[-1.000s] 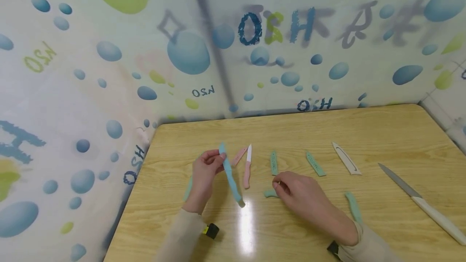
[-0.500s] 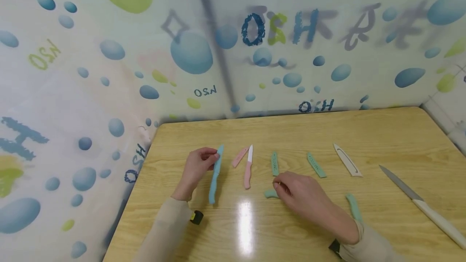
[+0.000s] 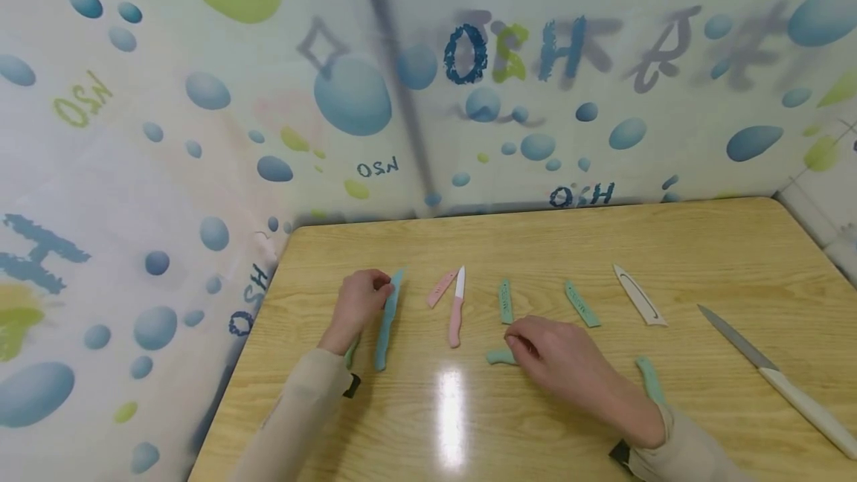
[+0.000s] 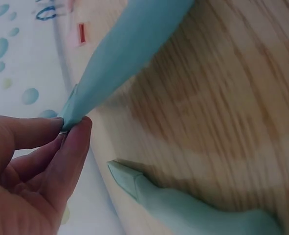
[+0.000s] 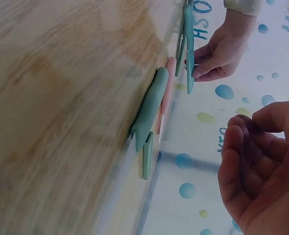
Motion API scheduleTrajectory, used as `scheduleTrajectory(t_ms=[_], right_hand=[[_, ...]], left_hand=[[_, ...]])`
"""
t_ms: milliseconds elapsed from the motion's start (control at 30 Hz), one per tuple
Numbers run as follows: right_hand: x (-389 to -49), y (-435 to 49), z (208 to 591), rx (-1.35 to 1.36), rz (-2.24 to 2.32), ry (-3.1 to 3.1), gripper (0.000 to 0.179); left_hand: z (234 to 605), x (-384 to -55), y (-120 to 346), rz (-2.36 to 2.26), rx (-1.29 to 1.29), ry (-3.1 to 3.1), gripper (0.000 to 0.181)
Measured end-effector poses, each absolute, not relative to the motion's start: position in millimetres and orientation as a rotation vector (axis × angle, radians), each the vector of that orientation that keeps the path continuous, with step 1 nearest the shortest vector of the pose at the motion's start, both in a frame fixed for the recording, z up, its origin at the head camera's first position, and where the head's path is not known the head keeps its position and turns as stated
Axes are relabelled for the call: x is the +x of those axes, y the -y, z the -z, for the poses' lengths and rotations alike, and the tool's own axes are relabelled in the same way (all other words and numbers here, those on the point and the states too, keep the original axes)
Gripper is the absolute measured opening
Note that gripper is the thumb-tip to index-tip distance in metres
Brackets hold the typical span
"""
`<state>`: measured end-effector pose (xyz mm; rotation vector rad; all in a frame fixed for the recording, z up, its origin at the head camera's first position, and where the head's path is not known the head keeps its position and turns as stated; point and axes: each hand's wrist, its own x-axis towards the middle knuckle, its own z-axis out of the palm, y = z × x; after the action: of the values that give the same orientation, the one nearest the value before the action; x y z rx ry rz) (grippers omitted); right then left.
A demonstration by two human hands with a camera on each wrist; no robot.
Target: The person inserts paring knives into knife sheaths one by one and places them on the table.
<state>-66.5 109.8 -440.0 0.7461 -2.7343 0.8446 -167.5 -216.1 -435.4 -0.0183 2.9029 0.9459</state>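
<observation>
My left hand (image 3: 358, 305) pinches a light blue knife (image 3: 385, 333) by its blade end, which is blue too. The knife's handle points toward the front of the table. In the left wrist view, thumb and fingers meet at the narrow end, and a green knife (image 4: 193, 208) lies below it. My right hand (image 3: 562, 359) hovers with fingers loosely curled and nothing held, partly covering another green knife (image 3: 501, 356). That knife's white blade (image 5: 116, 181) shows in the right wrist view, with a green sheath (image 5: 147, 155) nearby.
A pink knife (image 3: 456, 318) lies beside its pink sheath (image 3: 441, 289). Two green sheaths, one near the middle (image 3: 505, 302) and one farther right (image 3: 582, 304), lie behind my right hand. A white sheath (image 3: 639, 294), a large white-handled knife (image 3: 797, 393) and another green handle (image 3: 649, 379) lie rightward.
My left hand has carried the blue knife leftward, and its handle has swung from pointing right-forward to pointing slightly left. My right hand has stayed almost still.
</observation>
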Motion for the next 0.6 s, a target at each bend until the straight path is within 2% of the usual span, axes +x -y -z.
scheduleTrajectory(t_ms=[433, 600], right_hand=[[-67, -111, 439, 0.752, -0.872, 2.76, 0.006], [-67, -112, 439, 0.749, -0.89, 2.77, 0.005]], left_hand=[[450, -172, 218, -0.65, 0.074, -2.991, 0.017], [451, -170, 219, -0.656, 0.093, -2.985, 0.021]])
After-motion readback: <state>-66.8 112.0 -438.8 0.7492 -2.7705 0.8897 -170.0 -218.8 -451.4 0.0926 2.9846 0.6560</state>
